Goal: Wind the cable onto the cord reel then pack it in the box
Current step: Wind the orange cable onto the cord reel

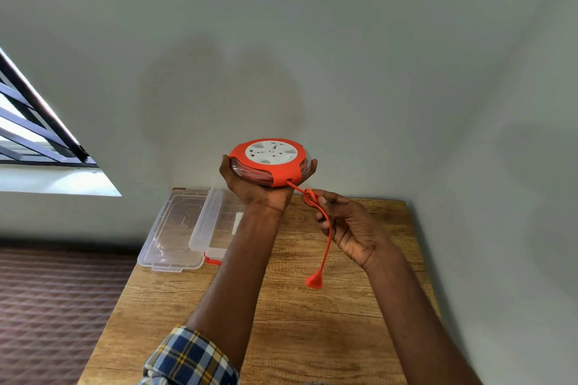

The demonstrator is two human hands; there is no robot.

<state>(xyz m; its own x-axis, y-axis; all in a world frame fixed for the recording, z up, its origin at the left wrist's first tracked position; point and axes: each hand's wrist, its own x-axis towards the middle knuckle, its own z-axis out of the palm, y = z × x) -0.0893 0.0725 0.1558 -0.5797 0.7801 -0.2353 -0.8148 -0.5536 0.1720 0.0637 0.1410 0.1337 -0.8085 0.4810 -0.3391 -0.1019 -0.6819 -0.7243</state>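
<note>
Left grip cups the cord reel from below, flat face up, above the counter; right grip pinches the cable, which hangs down to its plug. Box lies open at left

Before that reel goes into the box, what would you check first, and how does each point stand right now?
1. Reel held securely: ok, the left hand cups it from below.
2. Cable fully wound: not ok, a length hangs from the reel's outlet.
3. Cable free of tangles: not ok, it looks looped or knotted at the right hand.
4. Plug tucked away: not ok, it dangles above the table.
5. Box open: ok, its lid lies flat to the left.
6. Box empty enough for the reel: cannot tell, the left arm hides part of it.
</note>
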